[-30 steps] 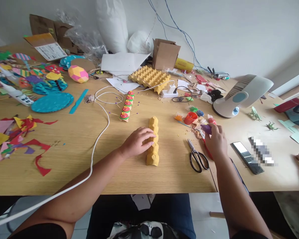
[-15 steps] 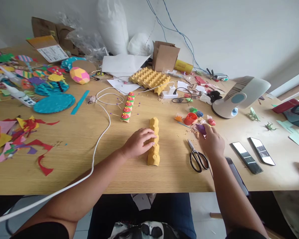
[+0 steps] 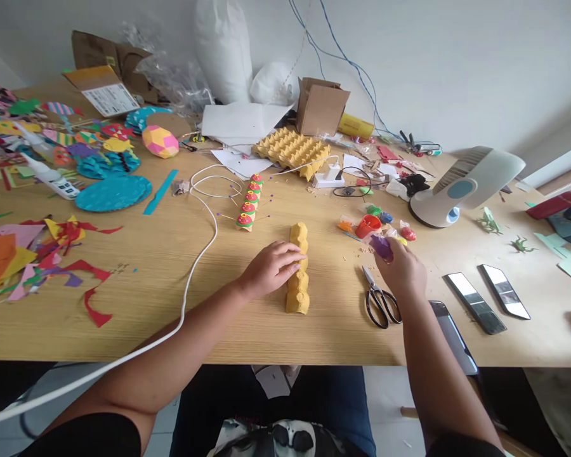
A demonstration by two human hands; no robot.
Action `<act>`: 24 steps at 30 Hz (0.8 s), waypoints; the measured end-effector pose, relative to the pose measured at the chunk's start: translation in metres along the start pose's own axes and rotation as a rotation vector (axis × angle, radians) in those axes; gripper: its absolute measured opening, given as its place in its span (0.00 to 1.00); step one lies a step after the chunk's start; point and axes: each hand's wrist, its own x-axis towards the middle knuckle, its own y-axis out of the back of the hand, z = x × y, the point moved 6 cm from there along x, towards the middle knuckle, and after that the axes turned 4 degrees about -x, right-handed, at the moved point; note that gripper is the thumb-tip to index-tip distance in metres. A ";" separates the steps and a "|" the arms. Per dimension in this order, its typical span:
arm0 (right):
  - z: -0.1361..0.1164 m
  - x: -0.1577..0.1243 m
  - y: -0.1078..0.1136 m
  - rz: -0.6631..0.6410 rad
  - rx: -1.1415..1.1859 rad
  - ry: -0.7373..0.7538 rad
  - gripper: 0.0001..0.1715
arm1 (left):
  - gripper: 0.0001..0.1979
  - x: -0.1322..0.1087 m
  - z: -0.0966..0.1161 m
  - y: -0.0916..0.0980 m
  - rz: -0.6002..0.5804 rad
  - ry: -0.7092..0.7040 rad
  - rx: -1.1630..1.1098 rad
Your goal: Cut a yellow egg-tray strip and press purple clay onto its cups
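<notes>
Yellow, the egg-carton strip [image 3: 297,292] is laid on the table [image 3: 247,336], touched by the left hand [image 3: 270,270] with loose fingers, presumably for steadiness; right of the strip, a purple packet [image 3: 380,247] is pinched by the right hand [image 3: 405,270], perhaps against dropping.

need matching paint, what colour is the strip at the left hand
The strip is yellow, clearest in the head view.

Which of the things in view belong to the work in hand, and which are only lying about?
Likely in the work:
yellow egg-carton strip, touched by the left hand
purple packet, held in the right hand
perhaps the black-handled scissors

Probably just lying about:
white desk fan
smartphone
flat blue oval
brown cardboard box
</notes>
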 end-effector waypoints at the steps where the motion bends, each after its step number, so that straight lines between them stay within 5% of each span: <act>1: -0.006 -0.002 0.001 0.035 0.101 0.000 0.24 | 0.10 0.000 0.000 0.000 0.009 0.001 -0.008; 4: -0.037 -0.011 -0.006 0.077 0.602 -0.007 0.26 | 0.09 0.001 0.001 0.003 0.049 -0.008 -0.017; 7: -0.084 -0.021 -0.038 -0.213 1.085 -0.045 0.30 | 0.12 0.000 -0.002 0.005 0.086 0.021 -0.028; 10: -0.120 -0.032 -0.066 -0.414 1.304 -0.069 0.26 | 0.20 -0.001 -0.004 0.007 0.109 0.064 -0.057; 15: -0.127 -0.040 -0.076 -0.191 1.250 0.035 0.21 | 0.21 -0.003 -0.007 0.006 0.125 0.145 -0.085; 24: -0.142 -0.050 -0.065 -0.201 0.997 0.342 0.18 | 0.07 0.002 -0.006 0.008 0.130 0.157 -0.088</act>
